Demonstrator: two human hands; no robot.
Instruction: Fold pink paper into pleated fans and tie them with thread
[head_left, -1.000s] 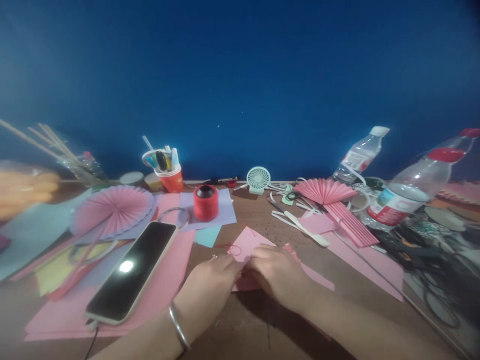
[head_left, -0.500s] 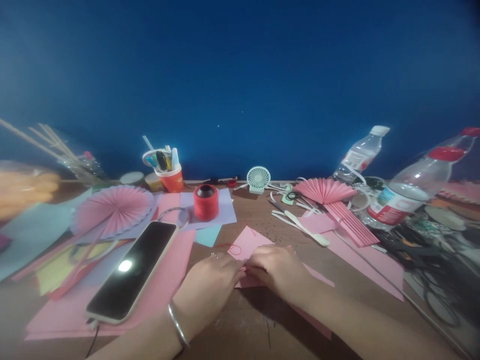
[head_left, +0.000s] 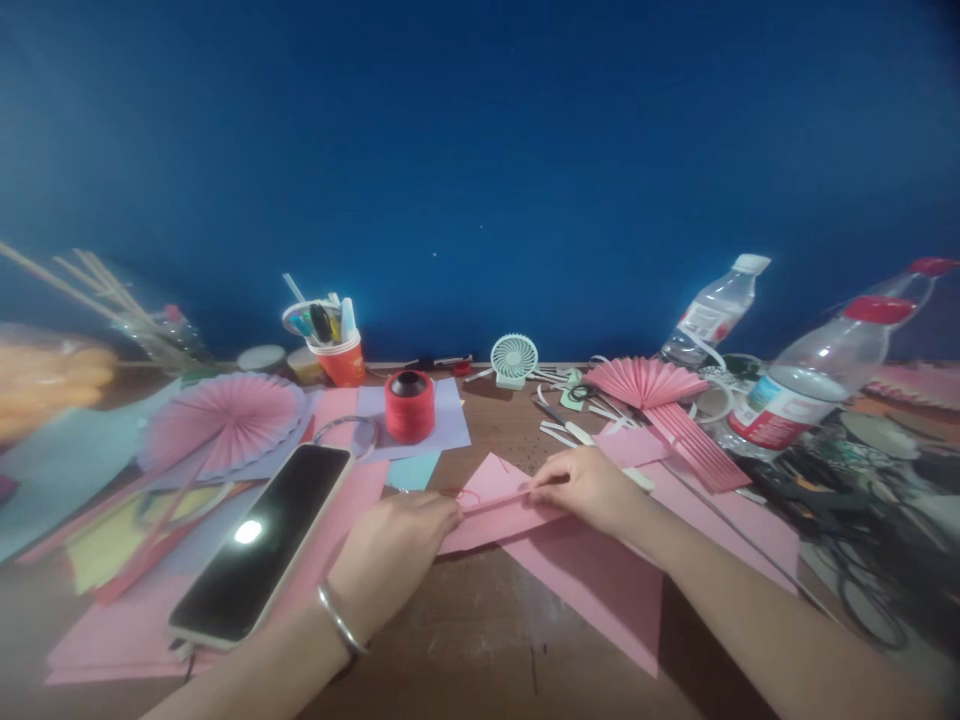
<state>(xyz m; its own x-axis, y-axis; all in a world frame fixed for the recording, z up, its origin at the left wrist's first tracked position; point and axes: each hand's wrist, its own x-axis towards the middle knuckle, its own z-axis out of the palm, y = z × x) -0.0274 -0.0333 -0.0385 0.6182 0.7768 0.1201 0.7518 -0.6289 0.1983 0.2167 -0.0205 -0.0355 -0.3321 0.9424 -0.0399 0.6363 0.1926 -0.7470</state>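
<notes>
A pink paper strip with a folded edge (head_left: pixel 495 517) stretches between my hands, low over the table. My left hand (head_left: pixel 409 535), with a silver bangle on the wrist, pinches its left end. At its right end, the fingers of my right hand (head_left: pixel 574 488) are closed on the folded edge. Behind the strip lies a pink sheet (head_left: pixel 491 474) with a thin red thread on it. Another pink sheet (head_left: pixel 600 590) lies under and in front of my right forearm.
Left of my hands, a phone (head_left: pixel 262 540) rests on pink sheets (head_left: pixel 97 640). A red thread spool (head_left: pixel 409 407), a cup of pens (head_left: pixel 339 358) and a small fan (head_left: pixel 514 358) stand behind. Folded pink fans (head_left: pixel 645 380), bottles (head_left: pixel 806 380) and tangled cables (head_left: pixel 862 600) are at the right.
My hands have moved apart, the left one leftward and the right one rightward and up. More of the folded strip and of the pink sheet near my right forearm now shows.
</notes>
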